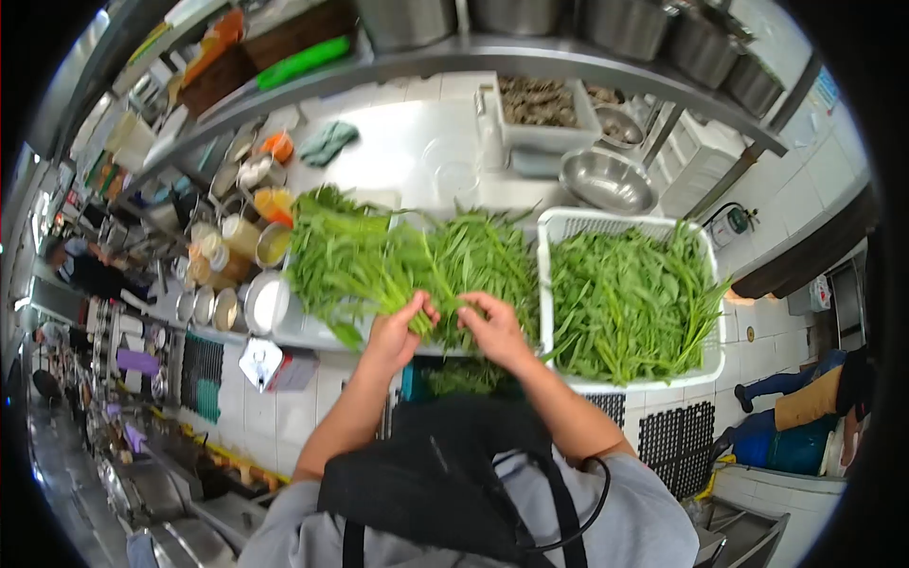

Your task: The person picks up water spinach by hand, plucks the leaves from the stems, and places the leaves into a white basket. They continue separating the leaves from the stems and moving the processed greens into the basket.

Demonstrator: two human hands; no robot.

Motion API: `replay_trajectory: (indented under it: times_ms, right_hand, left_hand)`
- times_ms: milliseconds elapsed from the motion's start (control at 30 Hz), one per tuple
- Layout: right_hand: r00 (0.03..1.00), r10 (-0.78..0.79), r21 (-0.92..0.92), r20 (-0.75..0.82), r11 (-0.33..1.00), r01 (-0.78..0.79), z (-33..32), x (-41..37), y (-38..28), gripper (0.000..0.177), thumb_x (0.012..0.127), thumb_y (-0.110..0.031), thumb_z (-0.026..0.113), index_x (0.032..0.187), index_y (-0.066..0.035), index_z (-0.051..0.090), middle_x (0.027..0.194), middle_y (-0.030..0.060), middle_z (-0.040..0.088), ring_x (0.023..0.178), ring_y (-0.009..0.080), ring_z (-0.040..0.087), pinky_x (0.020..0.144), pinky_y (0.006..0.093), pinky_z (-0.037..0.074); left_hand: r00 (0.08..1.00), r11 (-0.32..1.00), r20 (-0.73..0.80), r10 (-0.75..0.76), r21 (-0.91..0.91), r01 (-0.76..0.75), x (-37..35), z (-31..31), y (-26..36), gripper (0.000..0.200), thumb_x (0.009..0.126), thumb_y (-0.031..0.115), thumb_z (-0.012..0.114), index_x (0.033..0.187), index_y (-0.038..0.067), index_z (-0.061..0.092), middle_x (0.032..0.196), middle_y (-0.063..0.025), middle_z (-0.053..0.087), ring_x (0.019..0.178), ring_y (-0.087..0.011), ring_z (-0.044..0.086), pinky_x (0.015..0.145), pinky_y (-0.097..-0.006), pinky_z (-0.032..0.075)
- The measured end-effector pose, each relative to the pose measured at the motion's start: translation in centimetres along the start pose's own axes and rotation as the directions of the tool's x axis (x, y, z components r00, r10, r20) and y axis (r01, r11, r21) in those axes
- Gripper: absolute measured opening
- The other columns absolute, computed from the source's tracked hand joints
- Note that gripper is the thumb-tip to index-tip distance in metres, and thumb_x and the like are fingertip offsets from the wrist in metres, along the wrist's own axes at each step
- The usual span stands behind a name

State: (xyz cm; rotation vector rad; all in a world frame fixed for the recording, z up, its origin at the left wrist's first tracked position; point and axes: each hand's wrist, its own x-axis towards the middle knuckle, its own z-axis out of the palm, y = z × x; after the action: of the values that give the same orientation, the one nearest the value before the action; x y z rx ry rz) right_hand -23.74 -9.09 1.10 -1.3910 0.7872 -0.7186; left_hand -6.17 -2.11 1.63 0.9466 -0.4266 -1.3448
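Observation:
My left hand (400,333) is closed around the stem ends of a bunch of long-leaved greens (365,270). Just right of it, my right hand (492,328) pinches what looks like a single green stem, whose upper part is slightly blurred. Beneath and beyond both hands lies a heap of the same leafy greens (483,260); its container is mostly hidden. On the right, a white perforated basket (721,364) is filled with more leafy greens (630,303).
A steel bowl (608,180) and a clear tub (540,137) stand behind the basket. Jars and a bowl of white powder (268,303) line the left. A steel shelf (530,57) with pots crosses above. Another person (814,398) is at the far right.

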Motion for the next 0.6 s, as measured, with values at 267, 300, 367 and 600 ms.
replay_trajectory:
  times_ms: [267, 300, 367, 600]
  right_hand:
    - [0.999, -0.020, 0.102, -0.040, 0.994, 0.024, 1.2, 0.2, -0.4, 0.020, 0.088, -0.008, 0.060, 0.105, 0.002, 0.062, 0.083, 0.0035, 0.065, 0.076, 0.0082, 0.060, 0.069, 0.0230, 0.048]
    - [0.998, -0.025, 0.102, -0.052, 0.994, 0.030, 1.3, 0.1, -0.4, 0.020, 0.088, -0.008, 0.060, 0.105, 0.002, 0.062, 0.083, 0.0035, 0.065, 0.076, 0.0082, 0.060, 0.069, 0.0230, 0.048]
    - [0.994, -0.071, 0.051, -0.082, 0.996, 0.075, 1.3, 0.0, -0.5, 0.020, 0.088, -0.007, 0.060, 0.105, 0.002, 0.062, 0.083, 0.0039, 0.066, 0.076, 0.0084, 0.060, 0.069, 0.0232, 0.049]
    - [0.972, -0.137, -0.194, -0.192, 0.976, 0.099, 1.2, 0.1, 0.8, 0.019, 0.086, -0.009, 0.063, 0.104, -0.003, 0.064, 0.082, 0.0062, 0.067, 0.074, 0.0082, 0.060, 0.067, 0.0245, 0.048]
  left_hand:
    - [0.990, 0.999, 0.140, -0.021, 0.036, 0.016, 2.0, -0.2, 1.7, 0.018, 0.090, 0.011, 0.061, 0.104, 0.001, 0.057, 0.087, -0.0087, 0.062, 0.080, -0.0195, 0.059, 0.075, -0.0321, 0.050]
    - [0.989, 0.996, 0.121, -0.084, 0.030, 0.081, 2.2, -0.3, 1.7, 0.018, 0.089, 0.011, 0.062, 0.104, 0.001, 0.058, 0.090, -0.0100, 0.063, 0.081, -0.0205, 0.061, 0.075, -0.0316, 0.050]
    - [0.985, 0.993, 0.139, -0.098, 0.075, 0.089, 2.8, 0.0, 1.8, 0.017, 0.089, 0.011, 0.062, 0.103, 0.001, 0.058, 0.089, -0.0094, 0.063, 0.080, -0.0202, 0.061, 0.074, -0.0316, 0.051]
    - [0.992, 0.941, 0.111, -0.054, 0.337, 0.013, 3.6, 0.2, -0.3, 0.018, 0.084, 0.013, 0.069, 0.097, 0.002, 0.064, 0.090, -0.0035, 0.065, 0.079, -0.0122, 0.059, 0.072, -0.0268, 0.046]
